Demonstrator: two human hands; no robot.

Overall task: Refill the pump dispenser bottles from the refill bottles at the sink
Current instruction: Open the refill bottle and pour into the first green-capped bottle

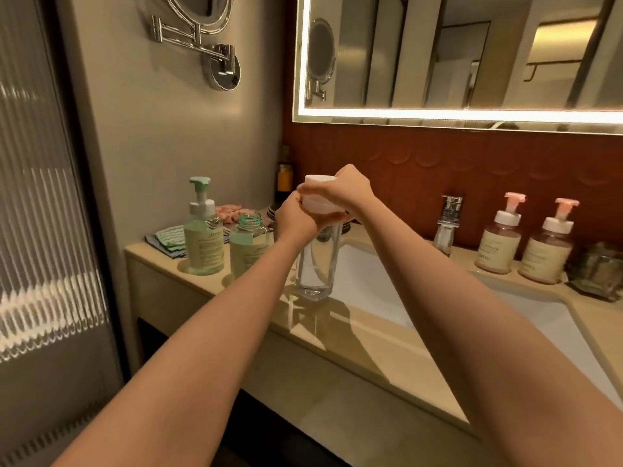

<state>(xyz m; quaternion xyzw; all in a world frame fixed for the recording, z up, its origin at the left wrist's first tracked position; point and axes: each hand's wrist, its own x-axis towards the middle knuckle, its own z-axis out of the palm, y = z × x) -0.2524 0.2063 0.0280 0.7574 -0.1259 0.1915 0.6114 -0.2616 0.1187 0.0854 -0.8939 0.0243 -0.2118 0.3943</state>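
Note:
A tall clear bottle (317,267) stands on the beige counter (337,338) at the sink's left edge. Its wide white cap (318,200) is gripped from both sides. My left hand (296,215) curls round the cap's left side and my right hand (350,192) wraps over its top and right side. To the left stand a green pump dispenser bottle (202,237) with its pump on and an open green bottle (248,247) with no cap. Two pink pump dispenser bottles (500,241) (549,254) stand at the right behind the sink.
The white sink basin (367,284) lies right of the clear bottle, with a chrome tap (448,224) behind it. Folded cloths (168,237) lie at the counter's far left. A glass tray (603,274) sits at the far right. A lit mirror (472,55) hangs above.

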